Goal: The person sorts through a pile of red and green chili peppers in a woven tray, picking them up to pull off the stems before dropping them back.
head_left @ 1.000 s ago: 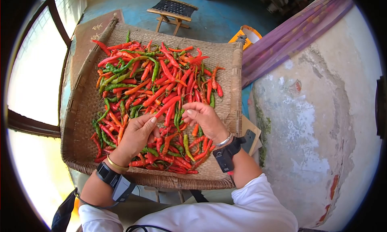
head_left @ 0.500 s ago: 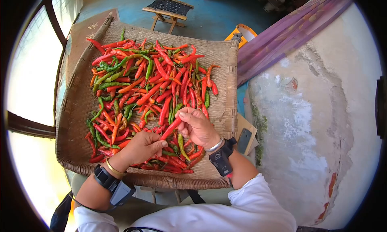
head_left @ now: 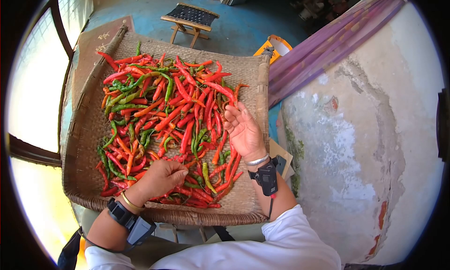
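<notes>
A wide heap of red, orange and green chili peppers (head_left: 171,117) covers much of a woven tray (head_left: 192,217). My right hand (head_left: 244,133) is over the heap's right side, palm turned up, fingers apart and loosely curved. A long red chili (head_left: 219,89) lies just beyond its fingertips; whether they touch cannot be made out. My left hand (head_left: 164,177) is low over the near part of the heap, thumb and fingers pinched together. Whatever sits in that pinch, if anything, is hidden. Close to its right lies a yellow-green chili (head_left: 206,175).
Beyond the tray stands a low stool (head_left: 194,15) with a black woven seat. An orange container (head_left: 276,47) and a purple curtain (head_left: 323,47) are at the far right. A phone (head_left: 281,164) lies by the tray's right edge, near a worn wall (head_left: 337,176).
My right hand has let go of the red chili it held between both hands and moved up and right, its fingers opening. My left hand has shifted slightly left and stays pinched.
</notes>
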Motion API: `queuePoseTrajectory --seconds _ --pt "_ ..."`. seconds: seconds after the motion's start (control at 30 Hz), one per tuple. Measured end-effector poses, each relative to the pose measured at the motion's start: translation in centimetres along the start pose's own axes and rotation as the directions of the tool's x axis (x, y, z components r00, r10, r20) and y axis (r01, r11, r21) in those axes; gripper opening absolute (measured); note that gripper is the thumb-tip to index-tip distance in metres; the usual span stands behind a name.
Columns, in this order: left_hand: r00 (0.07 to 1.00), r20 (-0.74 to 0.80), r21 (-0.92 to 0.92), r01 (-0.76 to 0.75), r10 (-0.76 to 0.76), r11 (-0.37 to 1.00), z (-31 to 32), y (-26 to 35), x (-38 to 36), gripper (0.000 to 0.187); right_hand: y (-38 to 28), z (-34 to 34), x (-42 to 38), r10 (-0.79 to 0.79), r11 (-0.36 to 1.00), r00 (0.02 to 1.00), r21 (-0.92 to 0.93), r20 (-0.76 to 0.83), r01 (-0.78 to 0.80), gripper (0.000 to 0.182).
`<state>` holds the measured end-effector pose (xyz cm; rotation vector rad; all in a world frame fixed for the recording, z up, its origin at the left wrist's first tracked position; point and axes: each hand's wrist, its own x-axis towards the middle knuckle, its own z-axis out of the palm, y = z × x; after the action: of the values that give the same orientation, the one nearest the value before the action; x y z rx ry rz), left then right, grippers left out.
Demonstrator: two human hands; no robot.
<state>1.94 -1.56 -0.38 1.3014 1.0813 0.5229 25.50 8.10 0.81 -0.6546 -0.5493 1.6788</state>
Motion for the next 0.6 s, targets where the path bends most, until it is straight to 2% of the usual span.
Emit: queuePoseTrajectory --seconds 0.03,0.07,0.1,0.13,0.17,0.2,0.23,0.27,0.3,0.33,0.4,0.43,0.47,0.53,0.6 --pt "0.996 -0.032 0.031 -0.084 0.085 0.996 0.0 -0.2 0.1 0.017 0.3 -0.5 -0.1 0.063 0.995 0.997 -0.072 -0.049 -0.066 0.038" --pt "0.996 -0.032 0.031 -0.084 0.085 0.996 0.0 0.0 0.1 0.017 0.5 -0.9 -0.4 0.121 0.981 0.987 -0.140 -0.102 -0.135 0.033" --pt "0.990 -0.053 0.151 -0.122 0.132 0.981 -0.1 0.4 0.0 0.014 1.0 -0.6 -0.7 0.205 0.939 0.973 -0.260 -0.101 -0.225 0.035" --pt "0.981 -0.068 0.268 -0.155 0.180 0.951 -0.1 0.6 0.0 0.013 1.5 -0.2 -0.9 0.273 0.874 0.956 -0.389 -0.105 -0.292 0.032" --pt "0.981 -0.067 0.268 -0.156 0.180 0.951 -0.1 0.5 0.0 0.013 2.0 0.3 -1.2 0.307 0.743 0.948 -0.602 -0.081 -0.292 0.032" --pt "0.968 -0.047 0.376 -0.211 0.246 0.902 -0.1 0.4 0.1 0.013 2.5 1.0 -1.4 0.345 0.568 0.936 -0.779 -0.067 -0.265 0.031" --pt "0.951 -0.021 0.478 -0.261 0.307 0.839 -0.2 0.2 0.1 0.016 3.2 0.9 -1.6 0.344 0.568 0.937 -0.779 -0.067 -0.264 0.031" --pt "0.951 -0.021 0.479 -0.261 0.307 0.838 -0.2 0.1 0.1 0.016 3.8 0.6 -1.7 0.303 0.285 0.943 -0.957 0.135 0.046 0.031" --pt "0.955 -0.028 0.508 -0.240 0.294 0.827 -0.1 0.0 0.0 0.018 4.4 0.3 -1.9 0.329 -0.041 0.885 -0.931 0.331 0.363 0.032" --pt "0.959 -0.036 0.536 -0.218 0.281 0.815 -0.1 -0.1 0.0 0.021 4.7 0.0 -2.2 0.328 -0.040 0.885 -0.931 0.331 0.364 0.032" --pt "0.968 -0.009 0.564 -0.200 0.249 0.801 -0.3 -0.1 0.0 0.024 5.2 -0.3 -2.6 0.493 -0.161 0.798 -0.866 0.345 0.474 0.036" --pt "0.976 0.016 0.590 -0.183 0.215 0.787 -0.4 -0.1 0.0 0.026 5.4 -0.3 -2.6 0.538 -0.175 0.779 -0.861 0.322 0.477 0.037" --pt "0.977 0.014 0.589 -0.182 0.215 0.787 -0.4 0.1 -0.1 0.026 5.5 -0.2 -2.9 0.540 -0.174 0.778 -0.861 0.322 0.478 0.037" --pt "0.986 0.071 0.656 -0.158 0.148 0.738 -0.3 0.6 -0.2 0.029 5.2 1.3 -3.6 0.579 -0.239 0.791 -0.886 0.199 0.397 0.039" --pt "0.986 0.073 0.672 -0.157 0.147 0.723 -0.2 0.3 -0.1 0.029 5.7 0.9 -4.0 0.571 -0.268 0.797 -0.872 0.199 0.409 0.041"
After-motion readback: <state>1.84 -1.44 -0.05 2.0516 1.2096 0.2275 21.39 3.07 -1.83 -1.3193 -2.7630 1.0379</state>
